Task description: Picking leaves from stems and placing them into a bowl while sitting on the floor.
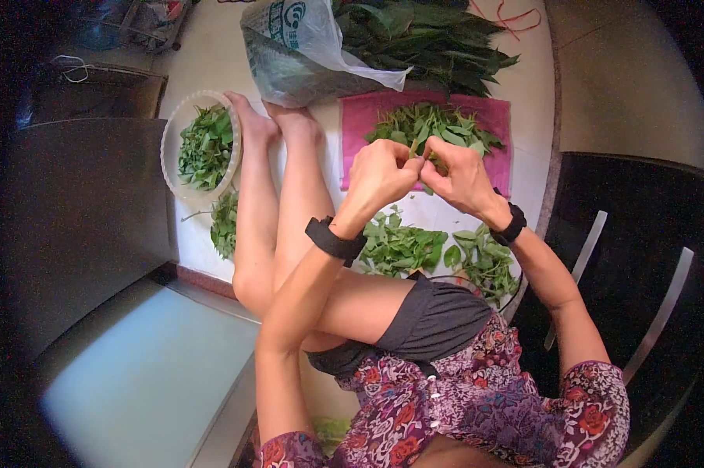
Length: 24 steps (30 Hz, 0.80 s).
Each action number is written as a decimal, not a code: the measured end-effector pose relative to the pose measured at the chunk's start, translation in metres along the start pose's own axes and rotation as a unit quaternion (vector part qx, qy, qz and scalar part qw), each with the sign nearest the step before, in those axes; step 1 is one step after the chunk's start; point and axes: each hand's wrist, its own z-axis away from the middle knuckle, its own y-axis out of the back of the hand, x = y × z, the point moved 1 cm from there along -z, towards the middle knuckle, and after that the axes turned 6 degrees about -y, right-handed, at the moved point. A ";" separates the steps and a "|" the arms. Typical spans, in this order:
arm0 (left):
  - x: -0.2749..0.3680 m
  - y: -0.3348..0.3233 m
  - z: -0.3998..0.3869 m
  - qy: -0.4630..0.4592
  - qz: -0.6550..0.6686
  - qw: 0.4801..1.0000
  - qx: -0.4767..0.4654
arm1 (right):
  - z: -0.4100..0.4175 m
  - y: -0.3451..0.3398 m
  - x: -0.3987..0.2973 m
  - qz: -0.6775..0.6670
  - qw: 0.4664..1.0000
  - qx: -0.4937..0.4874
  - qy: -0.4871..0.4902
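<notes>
My left hand (385,171) and my right hand (458,175) meet at the fingertips over a pink cloth (357,140). A thin green stem (414,147) shows between the fingers of my left hand. The fingertips of my right hand pinch close beside it; how much of the stem they hold is hidden. Just beyond the hands, a heap of leafy green sprigs (439,124) lies on the cloth. Nearer to me are a pile of picked leaves (400,245) and, to its right, a pile of leafy stems (487,263), both on the pale floor.
A scalloped white bowl (166,153) of leaves stands left of my feet, with more greens (224,225) below it. Past the cloth lie a printed plastic bag (293,58) and large dark leaves (422,44). Black cabinet fronts with metal handles (659,316) stand at the right.
</notes>
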 end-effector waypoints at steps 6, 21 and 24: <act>-0.017 0.010 -0.011 -0.030 0.228 0.968 0.102 | 0.027 -0.059 0.067 -0.046 0.990 0.000 -0.132; -0.018 -0.025 0.003 -0.081 -0.052 0.993 -0.066 | 0.017 -0.044 0.042 -0.325 0.935 -0.080 -0.120; -0.014 -0.025 0.006 -0.081 -0.042 0.994 -0.052 | 0.011 -0.054 0.062 -0.252 0.959 -0.007 -0.128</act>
